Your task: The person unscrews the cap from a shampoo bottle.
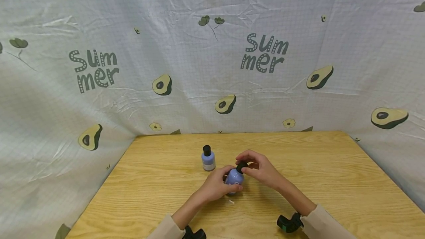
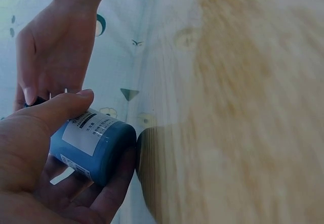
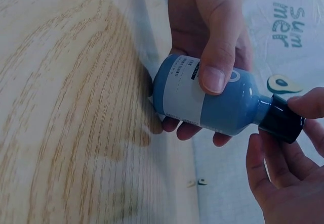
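Observation:
My left hand grips the body of a small blue bottle, thumb across its white label and fingers beneath. The bottle tilts with its neck toward the right. At its black cap, my right hand pinches with thumb and fingers. The left wrist view shows the bottle's base and printed label, while its cap is mostly hidden behind the left thumb. A second blue bottle with a black cap stands upright on the table, behind and to the left of the held one.
The wooden table runs back to a white cloth printed with avocados and lettering, which also hangs along both sides. Black wrist devices sit on both forearms near the front.

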`<state>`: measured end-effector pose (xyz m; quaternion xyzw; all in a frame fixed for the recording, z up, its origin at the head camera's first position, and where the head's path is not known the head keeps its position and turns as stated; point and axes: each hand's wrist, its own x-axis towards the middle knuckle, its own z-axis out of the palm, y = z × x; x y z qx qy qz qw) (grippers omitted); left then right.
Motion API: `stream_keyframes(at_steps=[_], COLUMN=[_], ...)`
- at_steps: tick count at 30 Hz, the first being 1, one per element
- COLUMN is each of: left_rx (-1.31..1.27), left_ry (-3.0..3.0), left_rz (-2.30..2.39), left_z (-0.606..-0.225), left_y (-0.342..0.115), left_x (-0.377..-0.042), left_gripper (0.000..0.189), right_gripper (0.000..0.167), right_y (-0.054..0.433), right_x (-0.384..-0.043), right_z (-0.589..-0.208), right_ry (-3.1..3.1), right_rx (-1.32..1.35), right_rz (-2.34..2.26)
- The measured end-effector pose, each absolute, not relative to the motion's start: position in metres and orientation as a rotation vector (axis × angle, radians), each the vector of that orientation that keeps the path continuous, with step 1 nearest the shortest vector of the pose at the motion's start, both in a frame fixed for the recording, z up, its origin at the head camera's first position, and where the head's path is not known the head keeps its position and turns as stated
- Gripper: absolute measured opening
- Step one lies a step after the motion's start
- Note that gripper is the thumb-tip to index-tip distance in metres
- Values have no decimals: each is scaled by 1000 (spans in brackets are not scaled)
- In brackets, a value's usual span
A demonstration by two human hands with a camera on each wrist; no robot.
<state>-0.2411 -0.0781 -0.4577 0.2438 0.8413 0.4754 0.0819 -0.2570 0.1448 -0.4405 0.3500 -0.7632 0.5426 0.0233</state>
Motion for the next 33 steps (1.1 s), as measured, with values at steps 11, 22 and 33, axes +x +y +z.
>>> stream_keyframes(at_steps=[11, 22, 33], left_rx=[732, 731, 737], left_ry=[2508, 2517, 2500], left_rz=[1417, 1417, 1423], left_z=[-458, -457, -458], left_y=[-78, -79, -79], left_x=[-241, -241, -241], left_gripper=[55, 54, 53], right_gripper=[25, 25, 25], right_y=[144, 143, 143], right_x=[-256, -255, -256], right_z=[-439, -437, -440], right_ry=[-2449, -2378, -2433], right_rx=[935, 1077, 975], right_rz=[1667, 1683, 1654])
